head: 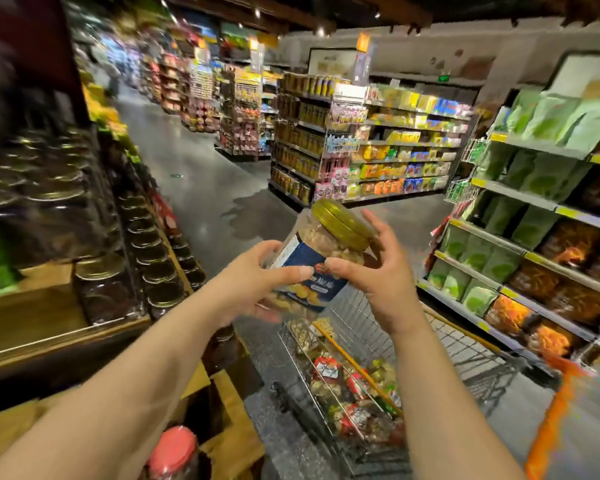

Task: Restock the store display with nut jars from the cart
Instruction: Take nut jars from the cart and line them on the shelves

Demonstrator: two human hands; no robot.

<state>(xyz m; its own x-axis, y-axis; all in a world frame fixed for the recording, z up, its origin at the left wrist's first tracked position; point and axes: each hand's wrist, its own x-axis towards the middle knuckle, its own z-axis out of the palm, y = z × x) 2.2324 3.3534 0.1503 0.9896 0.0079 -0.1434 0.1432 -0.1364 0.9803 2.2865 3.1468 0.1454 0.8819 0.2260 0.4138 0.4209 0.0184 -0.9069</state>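
Here, in the middle of the frame, one nut jar [321,258] is held up in the air by both hands, above the wire cart [357,344]. The jar is of clear plastic, tilted so that its gold screw lid [342,223] points to the upper right. Pale nuts show through the wall, and a dark blue label with white letters (too blurred to read well) wraps around the lower part.

The left hand [253,282] grips the jar from the left and from below, the thumb lying across the label and the other fingers curled under the bottom. The right hand [371,271] holds it from the right side: the thumb presses on the label, while the other fingers stand spread beside the lid.

The cart stands in the lower middle of the frame, and in it lie several packed goods with red and green wrappers; the count cannot be told.

At the left of the frame the wooden display [66,327] carries many dark jars with gold lids in rows, blurred, so an exact number is not possible. One jar with a pink lid [174,448] stands at the lower left edge. At the right, shelves [520,247] hold green and brown bags.
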